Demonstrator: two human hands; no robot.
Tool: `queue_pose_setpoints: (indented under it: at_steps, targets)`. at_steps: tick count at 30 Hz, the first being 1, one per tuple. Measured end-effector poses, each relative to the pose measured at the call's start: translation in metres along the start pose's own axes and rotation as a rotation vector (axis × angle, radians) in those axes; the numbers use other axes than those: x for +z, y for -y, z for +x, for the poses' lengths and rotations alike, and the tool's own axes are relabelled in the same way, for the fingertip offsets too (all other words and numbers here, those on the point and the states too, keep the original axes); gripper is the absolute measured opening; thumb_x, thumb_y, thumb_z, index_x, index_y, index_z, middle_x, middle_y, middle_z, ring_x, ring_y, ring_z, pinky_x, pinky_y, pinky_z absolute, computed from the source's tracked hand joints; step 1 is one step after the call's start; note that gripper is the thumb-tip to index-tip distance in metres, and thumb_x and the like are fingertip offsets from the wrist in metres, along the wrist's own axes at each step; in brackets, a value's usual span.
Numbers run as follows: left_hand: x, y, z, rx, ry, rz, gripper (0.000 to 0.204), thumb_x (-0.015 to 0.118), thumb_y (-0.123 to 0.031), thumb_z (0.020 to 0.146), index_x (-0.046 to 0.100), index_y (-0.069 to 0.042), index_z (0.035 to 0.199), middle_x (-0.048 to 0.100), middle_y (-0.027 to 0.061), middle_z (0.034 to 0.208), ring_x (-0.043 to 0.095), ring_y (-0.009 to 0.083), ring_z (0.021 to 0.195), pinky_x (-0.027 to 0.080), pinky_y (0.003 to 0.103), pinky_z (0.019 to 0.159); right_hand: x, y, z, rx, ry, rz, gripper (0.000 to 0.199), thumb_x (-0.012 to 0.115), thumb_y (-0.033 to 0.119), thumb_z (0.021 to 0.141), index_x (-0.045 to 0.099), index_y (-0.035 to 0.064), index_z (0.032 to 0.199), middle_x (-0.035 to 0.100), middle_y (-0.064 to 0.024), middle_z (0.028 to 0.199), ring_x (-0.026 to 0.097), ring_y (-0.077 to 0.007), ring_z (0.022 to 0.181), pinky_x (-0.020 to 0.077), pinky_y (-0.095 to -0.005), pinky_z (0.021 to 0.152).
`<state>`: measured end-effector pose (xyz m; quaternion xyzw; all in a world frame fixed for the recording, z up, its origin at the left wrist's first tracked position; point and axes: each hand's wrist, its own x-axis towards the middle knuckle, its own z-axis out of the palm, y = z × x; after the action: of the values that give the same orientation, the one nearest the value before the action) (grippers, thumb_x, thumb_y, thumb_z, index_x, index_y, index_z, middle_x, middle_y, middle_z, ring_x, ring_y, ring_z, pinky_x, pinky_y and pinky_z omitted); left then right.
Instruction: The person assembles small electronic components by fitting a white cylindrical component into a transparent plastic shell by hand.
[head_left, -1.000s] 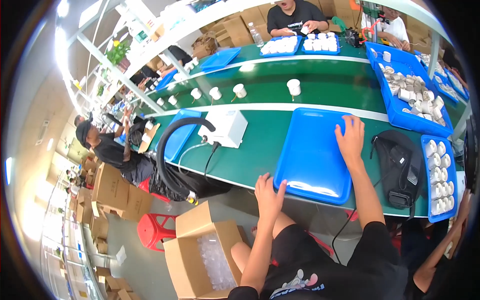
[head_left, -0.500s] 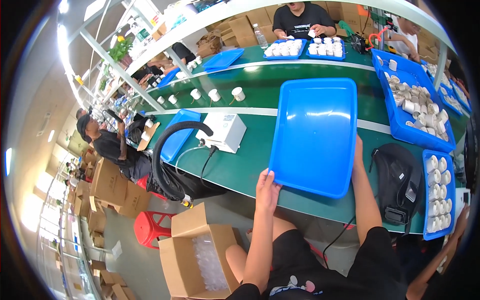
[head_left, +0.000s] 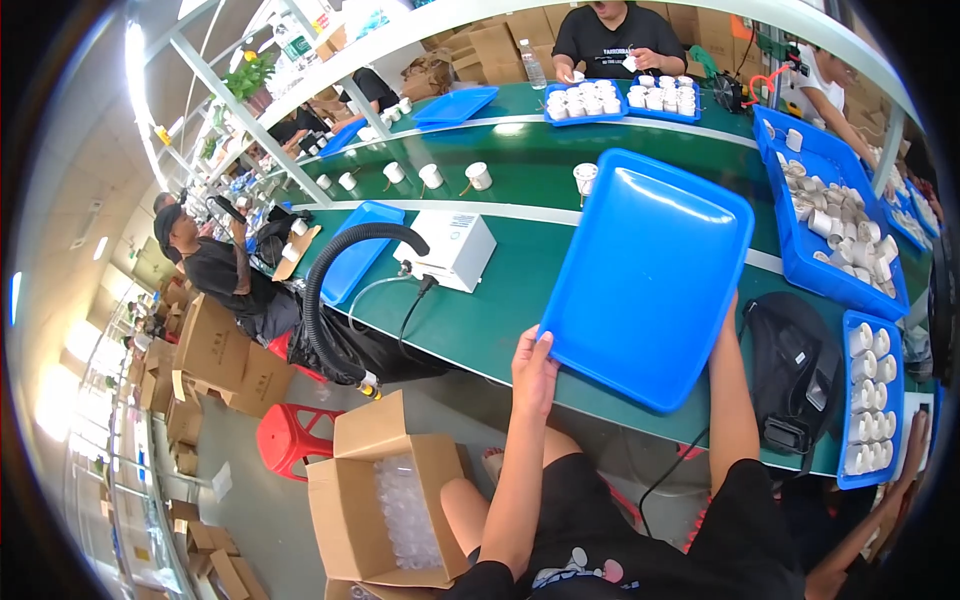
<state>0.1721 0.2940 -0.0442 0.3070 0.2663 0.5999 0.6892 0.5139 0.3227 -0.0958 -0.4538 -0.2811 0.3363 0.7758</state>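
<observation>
The left hand (head_left: 534, 374) grips the blue tray (head_left: 648, 282) at its eight o'clock corner, raised over the green bench (head_left: 490, 325); the right hand (head_left: 729, 328) is at four o'clock, fingers hidden, grip impossible to tell.

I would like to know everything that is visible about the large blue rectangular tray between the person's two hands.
The large blue rectangular plastic-looking tray is glossy, with rounded corners and a narrow rim; a bright reflection shows near its top. It appears tilted and held up over the long green bench. The bare left hand grips its lower-left corner. The bare right hand is at its right edge, mostly hidden, so that grip is unclear.
</observation>
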Motion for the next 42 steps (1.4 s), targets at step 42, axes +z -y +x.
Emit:
queue_pose_setpoints:
  at_steps: [42]
  targets:
    - [-0.195,-0.062,-0.292,-0.046,-0.506,-0.097,0.049,0.056,-0.039,0.095,0.051,-0.005,0.129,0.06,0.017,0.121,0.058,0.0295,0.11,0.047,0.04,0.096,0.13,-0.018,-0.004,-0.942,0.246,-1.408,0.031,0.065,0.025,0.083,0.059,0.0014,0.102,0.056,-0.0159,0.107,0.054,-0.0338,0.102,0.045,-0.0457,0.085]
